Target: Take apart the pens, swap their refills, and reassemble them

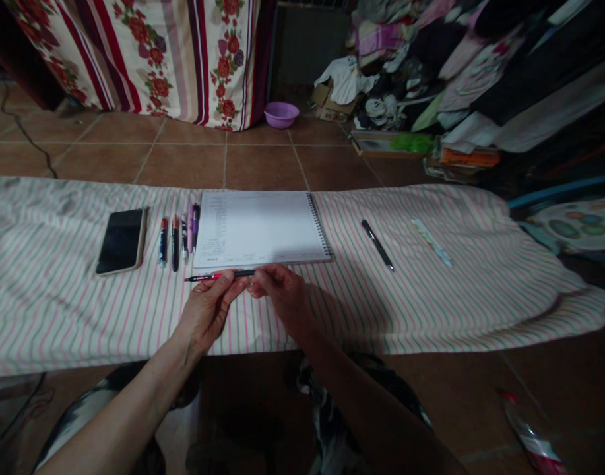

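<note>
Both my hands hold one red and black pen [218,275] level, just in front of the notebook's near edge. My left hand [212,297] pinches its red middle, while my right hand [281,291] grips the black end. Behind them lies a spiral notebook [270,224], open at a mostly blank page with printed text down its left side. Several pens, among them a red-capped pen [163,243], an orange-topped black pen [175,244] and a purple pen [196,224], lie side by side left of the notebook. To the right rests a black pen [377,245].
A phone [120,241] lies at the left on the striped cloth [431,310]. A pale patterned strip [431,243] is at the right. Beyond are a purple basin [281,115] and heaped clothes [421,66]. A bottle [532,432] lies on the floor at lower right.
</note>
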A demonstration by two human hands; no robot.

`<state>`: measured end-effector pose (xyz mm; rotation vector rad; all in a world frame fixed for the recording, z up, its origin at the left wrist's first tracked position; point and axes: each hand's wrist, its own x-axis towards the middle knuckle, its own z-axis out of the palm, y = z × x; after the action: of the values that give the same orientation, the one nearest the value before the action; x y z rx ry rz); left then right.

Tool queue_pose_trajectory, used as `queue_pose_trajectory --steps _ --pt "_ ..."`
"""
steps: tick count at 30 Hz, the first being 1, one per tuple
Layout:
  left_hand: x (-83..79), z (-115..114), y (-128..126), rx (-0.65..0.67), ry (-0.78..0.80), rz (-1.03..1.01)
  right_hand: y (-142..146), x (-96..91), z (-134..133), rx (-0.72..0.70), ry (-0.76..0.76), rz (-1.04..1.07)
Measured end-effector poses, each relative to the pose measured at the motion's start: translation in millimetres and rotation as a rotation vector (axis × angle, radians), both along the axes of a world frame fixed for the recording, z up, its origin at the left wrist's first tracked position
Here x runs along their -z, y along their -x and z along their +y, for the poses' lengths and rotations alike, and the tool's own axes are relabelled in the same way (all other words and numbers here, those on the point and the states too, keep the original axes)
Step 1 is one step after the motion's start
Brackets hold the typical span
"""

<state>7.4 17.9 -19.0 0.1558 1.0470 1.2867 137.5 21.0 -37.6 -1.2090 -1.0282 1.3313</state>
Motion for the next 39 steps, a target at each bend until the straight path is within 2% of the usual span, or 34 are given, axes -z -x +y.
queue_pose_trajectory --steps 5,10,26,39 --pt "2.0 -0.1 0.8 0.016 -0.021 0.003 0.4 -3.1 -0.3 -0.015 0.056 0.069" --pt "3.6 -1.5 -0.3 0.024 -0.028 0.01 -0.1 -3.6 -0.7 0.012 0.093 0.043" --pt "7.0 -1.9 0.1 0.035 -0.069 0.009 -0.1 -2.5 -0.8 0.018 0.053 0.023" --pt "2.4 0.4 -0.3 0.01 -0.01 0.013 -0.3 0.6 0.3 0.0 0.02 0.114"
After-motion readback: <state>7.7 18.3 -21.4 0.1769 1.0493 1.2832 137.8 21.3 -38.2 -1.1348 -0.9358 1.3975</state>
